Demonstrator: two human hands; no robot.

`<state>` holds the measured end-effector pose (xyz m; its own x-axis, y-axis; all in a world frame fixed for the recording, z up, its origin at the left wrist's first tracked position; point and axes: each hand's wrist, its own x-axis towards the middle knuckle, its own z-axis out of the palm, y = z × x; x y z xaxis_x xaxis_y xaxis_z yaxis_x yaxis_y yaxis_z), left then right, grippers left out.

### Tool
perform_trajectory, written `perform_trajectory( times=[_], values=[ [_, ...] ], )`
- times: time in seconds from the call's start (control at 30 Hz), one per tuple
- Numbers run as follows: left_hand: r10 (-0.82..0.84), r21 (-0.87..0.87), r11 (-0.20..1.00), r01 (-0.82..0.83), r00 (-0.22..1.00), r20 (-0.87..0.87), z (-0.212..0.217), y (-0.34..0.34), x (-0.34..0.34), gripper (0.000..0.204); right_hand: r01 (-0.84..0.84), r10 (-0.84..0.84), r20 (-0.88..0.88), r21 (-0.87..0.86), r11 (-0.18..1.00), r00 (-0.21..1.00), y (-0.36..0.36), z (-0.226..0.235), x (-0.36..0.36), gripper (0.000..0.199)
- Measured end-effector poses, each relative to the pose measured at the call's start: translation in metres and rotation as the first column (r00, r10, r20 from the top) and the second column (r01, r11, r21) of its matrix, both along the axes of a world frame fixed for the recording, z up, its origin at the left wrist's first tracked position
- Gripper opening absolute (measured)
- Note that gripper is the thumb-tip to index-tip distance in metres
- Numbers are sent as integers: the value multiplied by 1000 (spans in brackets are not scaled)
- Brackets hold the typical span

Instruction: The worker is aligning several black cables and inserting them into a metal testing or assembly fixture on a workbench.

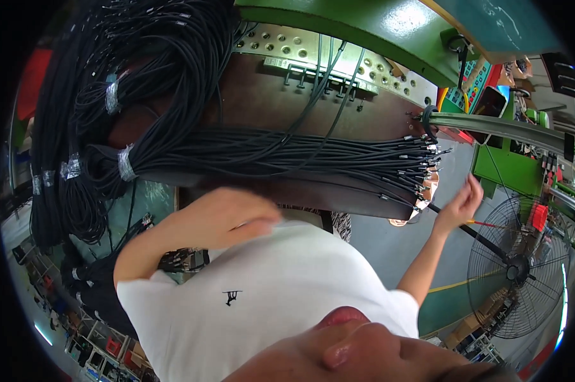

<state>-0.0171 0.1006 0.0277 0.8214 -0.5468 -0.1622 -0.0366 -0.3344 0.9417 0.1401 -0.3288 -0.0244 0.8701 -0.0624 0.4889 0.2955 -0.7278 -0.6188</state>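
Observation:
A thick bundle of black cables (287,156) lies across a brown board (262,102), its metal-tipped ends (421,162) fanned out at the right. My right hand (462,204) reaches out just right of and below those ends, fingers raised and close together. A thin red and yellow rod (488,224) shows right below the hand; whether the hand holds it is unclear. My left hand (236,216) is blurred, in front of my white shirt (268,299) and under the bundle, touching nothing I can make out.
More black cable coils (102,114), tied with silver tape, hang at the left. A green machine frame (364,32) with a perforated metal strip (287,48) runs along the top. A black floor fan (517,267) stands at the right, shelving with bins at lower left.

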Motion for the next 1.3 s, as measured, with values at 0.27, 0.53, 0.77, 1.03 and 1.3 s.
perform_trajectory(
  times=[0.27, 0.53, 0.77, 1.03, 1.3],
  values=[
    [-215, 399, 868, -295, 502, 838, -36, -73, 121, 25, -687, 761, -177, -589, 426, 624, 211, -5, 89, 62],
    [-287, 639, 305, -707, 571, 769, -30, 63, 149, 36, -807, 777, -257, -337, 485, 574, 200, 12, 104, 28],
    [82, 538, 598, -594, 713, 696, -55, -17, 152, 28, -719, 705, -171, -290, 632, 688, 204, -1, 124, 26],
    [-20, 545, 746, -383, 805, 593, -28, -12, 42, 56, -120, 152, 119, -240, 963, 981, 29, 28, -13, 13],
    [486, 176, 822, -541, 828, 280, -25, -7, 62, 23, -559, 553, -96, -232, 796, 827, 57, -19, -85, 19]
  ],
)
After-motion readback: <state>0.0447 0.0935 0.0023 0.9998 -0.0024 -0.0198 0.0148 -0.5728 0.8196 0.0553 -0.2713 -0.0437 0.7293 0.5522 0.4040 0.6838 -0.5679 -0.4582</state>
